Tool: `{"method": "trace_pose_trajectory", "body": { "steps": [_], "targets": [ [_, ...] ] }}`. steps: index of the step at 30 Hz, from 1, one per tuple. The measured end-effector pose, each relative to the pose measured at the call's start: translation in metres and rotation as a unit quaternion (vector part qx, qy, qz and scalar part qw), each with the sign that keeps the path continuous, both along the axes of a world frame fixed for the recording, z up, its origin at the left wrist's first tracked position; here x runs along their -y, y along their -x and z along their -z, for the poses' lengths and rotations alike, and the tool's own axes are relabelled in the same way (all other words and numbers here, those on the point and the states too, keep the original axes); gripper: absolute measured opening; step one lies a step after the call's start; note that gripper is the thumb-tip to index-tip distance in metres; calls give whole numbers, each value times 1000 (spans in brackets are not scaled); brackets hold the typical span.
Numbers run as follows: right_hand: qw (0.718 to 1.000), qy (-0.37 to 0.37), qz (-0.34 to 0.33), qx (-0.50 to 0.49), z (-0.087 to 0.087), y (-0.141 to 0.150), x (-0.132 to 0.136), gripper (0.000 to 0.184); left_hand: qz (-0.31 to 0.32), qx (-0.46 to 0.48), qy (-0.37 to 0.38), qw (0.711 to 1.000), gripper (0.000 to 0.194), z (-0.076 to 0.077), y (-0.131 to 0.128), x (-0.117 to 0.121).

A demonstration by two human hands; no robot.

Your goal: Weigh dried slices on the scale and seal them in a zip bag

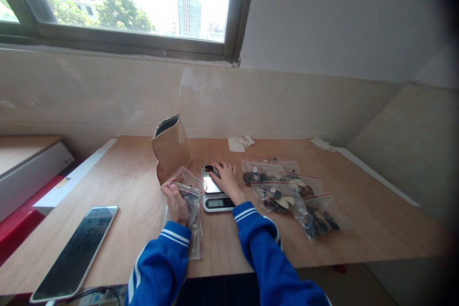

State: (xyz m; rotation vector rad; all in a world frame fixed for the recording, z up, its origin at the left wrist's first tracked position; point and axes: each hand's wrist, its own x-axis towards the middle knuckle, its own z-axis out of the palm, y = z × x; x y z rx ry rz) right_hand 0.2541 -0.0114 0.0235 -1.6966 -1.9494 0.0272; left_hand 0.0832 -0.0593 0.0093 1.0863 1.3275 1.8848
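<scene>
My left hand is closed around the mouth of a clear zip bag that holds some dark pieces and stands on the wooden table. My right hand rests over the platform of a small digital kitchen scale, fingers curled onto a dark piece at the platform's far edge. An open brown paper pouch stands upright just behind the bag. Both sleeves are blue with white stripes.
Several filled zip bags with dark and pale pieces lie right of the scale. A phone lies screen-up at the near left edge. Crumpled white paper sits by the back wall. A red and white surface lies left of the table.
</scene>
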Motion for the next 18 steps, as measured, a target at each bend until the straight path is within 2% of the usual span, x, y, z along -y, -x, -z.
{"method": "trace_pose_trajectory", "body": {
  "steps": [5,11,13,18],
  "targets": [
    [999,-18,21,26,1,3,1,26,-4,-19,9,1000,38,1,3,0],
    [998,-46,36,28,12,4,-4,28,5,6,0,1000,37,0,4,0],
    [998,-57,37,-6,15,4,-5,27,7,15,-2,1000,37,0,4,-1],
    [980,-67,22,-187,12,-2,-7,27,8,21,-12,1000,35,-1,5,-2]
  ]
}}
